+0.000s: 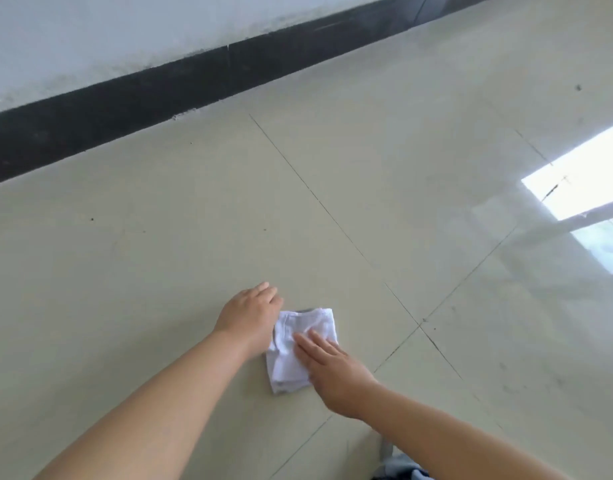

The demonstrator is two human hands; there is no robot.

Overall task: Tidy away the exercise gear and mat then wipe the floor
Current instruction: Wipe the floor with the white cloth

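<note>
Because the cloth (pixel 303 344) is folded into a thick white pad, you have a firm block to push across the floor (pixel 436 161) rather than a loose rag that would bunch up. It lies flat on the pale tiles, just on your side of the dark grout line (pixel 319 199) that runs away toward the black skirting (pixel 125 98), and well apart from that skirting.

Your right hand (pixel 333 367) rests on the near half of the cloth with fingers straight and together, pressing down rather than gripping, which looks meant to keep the pad flat. Your left hand (pixel 251 315) sits at the cloth's left edge, knuckles up and fingers curled downward; whether they pinch the edge or only steady it, you cannot tell from here.

No mat or exercise gear shows around the cloth, so you appear to be in the wiping stage. Small dark specks (pixel 92 219) lie left of the cloth, likely next to be wiped.
</note>
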